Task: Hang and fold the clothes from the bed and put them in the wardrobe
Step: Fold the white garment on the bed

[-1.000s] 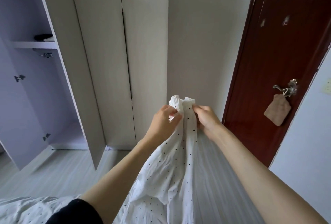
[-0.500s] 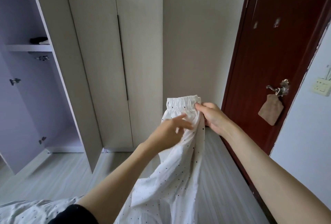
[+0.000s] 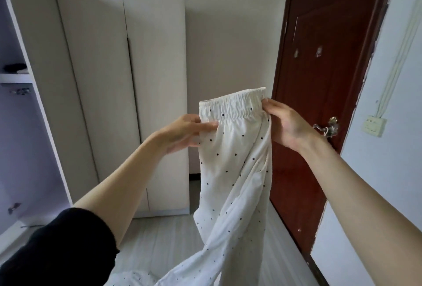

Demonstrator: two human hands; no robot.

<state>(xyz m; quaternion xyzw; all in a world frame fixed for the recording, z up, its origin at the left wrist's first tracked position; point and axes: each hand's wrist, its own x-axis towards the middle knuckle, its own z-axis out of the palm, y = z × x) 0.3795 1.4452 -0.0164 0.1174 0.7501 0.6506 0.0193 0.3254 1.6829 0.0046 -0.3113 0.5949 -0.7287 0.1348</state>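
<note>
White polka-dot trousers [image 3: 235, 166] held up mid-frame by the elastic waistband. Left hand [image 3: 182, 131] pinches its left end, right hand [image 3: 285, 123] grips the right. Legs trail to lower centre. Wardrobe [image 3: 118, 80] at left, one door open; brown door [image 3: 319, 102] at right.

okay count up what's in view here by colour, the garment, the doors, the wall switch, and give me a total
White: 3, the dotted trousers, the closed wardrobe doors counted as one, the wall switch
Red-brown: 1, the room door
Total: 4

The left hand and right hand each hold an end of the trousers' waistband.
</note>
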